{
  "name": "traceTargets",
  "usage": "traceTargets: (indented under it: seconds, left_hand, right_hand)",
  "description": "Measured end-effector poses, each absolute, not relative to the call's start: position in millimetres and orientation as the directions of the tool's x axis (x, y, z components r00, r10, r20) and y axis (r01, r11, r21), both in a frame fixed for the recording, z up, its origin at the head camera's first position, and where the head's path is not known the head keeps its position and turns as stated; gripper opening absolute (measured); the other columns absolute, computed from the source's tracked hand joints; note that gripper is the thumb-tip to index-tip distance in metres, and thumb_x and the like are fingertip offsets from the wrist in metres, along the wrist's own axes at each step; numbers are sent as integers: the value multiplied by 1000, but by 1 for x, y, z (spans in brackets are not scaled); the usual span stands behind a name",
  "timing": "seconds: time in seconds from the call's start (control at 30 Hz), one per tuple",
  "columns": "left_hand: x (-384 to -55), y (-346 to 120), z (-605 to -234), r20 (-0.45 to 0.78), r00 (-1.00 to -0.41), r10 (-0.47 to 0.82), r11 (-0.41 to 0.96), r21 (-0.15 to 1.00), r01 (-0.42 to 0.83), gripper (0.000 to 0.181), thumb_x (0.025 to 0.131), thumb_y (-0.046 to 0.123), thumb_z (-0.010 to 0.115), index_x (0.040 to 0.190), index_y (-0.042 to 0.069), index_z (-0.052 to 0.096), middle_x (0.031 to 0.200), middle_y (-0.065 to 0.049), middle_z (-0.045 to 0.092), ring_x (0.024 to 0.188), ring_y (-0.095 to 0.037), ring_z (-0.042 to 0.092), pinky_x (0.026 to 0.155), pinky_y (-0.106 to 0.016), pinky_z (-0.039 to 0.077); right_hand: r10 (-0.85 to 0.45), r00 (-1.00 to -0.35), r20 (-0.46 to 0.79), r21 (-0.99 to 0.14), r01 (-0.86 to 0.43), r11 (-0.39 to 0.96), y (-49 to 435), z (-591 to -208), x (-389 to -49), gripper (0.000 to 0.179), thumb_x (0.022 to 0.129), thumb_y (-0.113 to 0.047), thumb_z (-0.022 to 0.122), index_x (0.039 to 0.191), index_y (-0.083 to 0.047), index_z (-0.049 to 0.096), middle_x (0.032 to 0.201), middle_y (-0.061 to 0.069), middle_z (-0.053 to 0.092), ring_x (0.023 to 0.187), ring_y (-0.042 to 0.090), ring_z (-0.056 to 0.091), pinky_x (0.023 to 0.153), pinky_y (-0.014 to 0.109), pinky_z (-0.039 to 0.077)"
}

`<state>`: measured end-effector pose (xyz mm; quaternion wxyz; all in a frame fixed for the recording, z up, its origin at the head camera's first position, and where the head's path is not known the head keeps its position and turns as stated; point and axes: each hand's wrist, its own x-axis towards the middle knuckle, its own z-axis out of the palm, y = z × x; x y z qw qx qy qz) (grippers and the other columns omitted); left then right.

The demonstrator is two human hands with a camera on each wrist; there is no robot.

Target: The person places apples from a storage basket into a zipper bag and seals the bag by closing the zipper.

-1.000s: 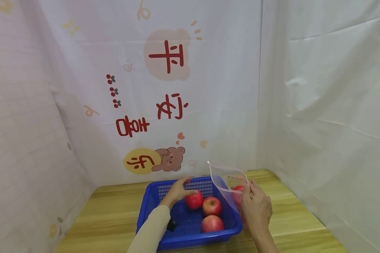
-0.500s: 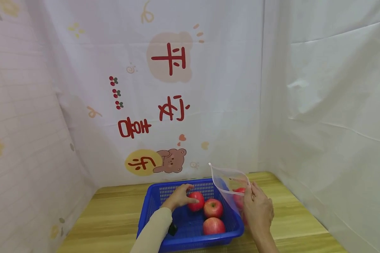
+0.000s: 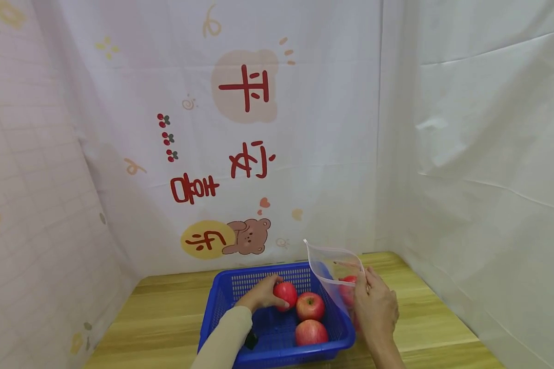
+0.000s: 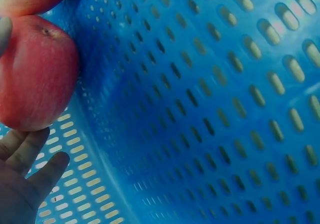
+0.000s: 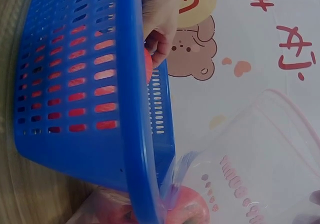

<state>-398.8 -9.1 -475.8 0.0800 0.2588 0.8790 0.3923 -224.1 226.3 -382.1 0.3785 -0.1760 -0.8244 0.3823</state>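
Observation:
Inside the blue basket [image 3: 277, 353], my left hand [image 3: 260, 294] grips a red apple [image 3: 286, 295], thumb on its near side and fingers at its far side. In the left wrist view the fingers [image 4: 30, 149] touch the underside of this apple [image 4: 37, 79]. Two more apples lie to its right in the basket, one apple [image 3: 310, 306] behind the other apple [image 3: 311, 333]. My right hand [image 3: 376, 302] pinches the rim of a clear zip bag [image 3: 325, 261] beside the basket's right wall. Red apples [image 5: 187, 206] show through the bag; its mouth gapes toward the basket.
The basket stands on a wood-grain table [image 3: 424, 312]. A white printed cloth [image 3: 323, 128] hangs behind, with more cloth along both sides. A small black device [image 3: 251, 339] is at my left wrist, low in the basket.
My left hand has lowered slightly and closed its fingers and thumb round the apple, which it only reached over before. The right hand and bag have stayed about the same.

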Motion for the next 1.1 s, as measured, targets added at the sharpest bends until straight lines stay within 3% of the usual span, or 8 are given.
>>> traceTargets:
  seconds: [0.4,0.9,1.1]
  left_hand:
    - [-397,-6,-474,48,-853,520,612,676,411,66,69,12,91,121,3,51,108,-12,59,102,-32,58,93,-53,50]
    - [-398,-7,-473,63,-844,533,652,605,457,59,72,24,89,117,6,57,99,-4,63,90,-23,61,81,-44,55]
    - [-400,-6,-473,79,-847,526,659,592,464,58,70,27,88,116,5,60,96,-2,64,85,-20,61,77,-41,56]
  right_hand:
    - [575,-654,492,-763,-6,646,226,-382,-225,38,102,-30,47,118,-7,73,132,12,62,122,49,52,106,68,25]
    - [584,-649,488,-762,10,648,226,-383,-225,37,102,-32,48,119,-11,73,131,9,63,116,55,53,90,67,39]
    - [581,-651,489,-767,-3,642,225,-384,-225,37,102,-31,49,120,-10,73,131,11,63,117,55,52,98,68,33]
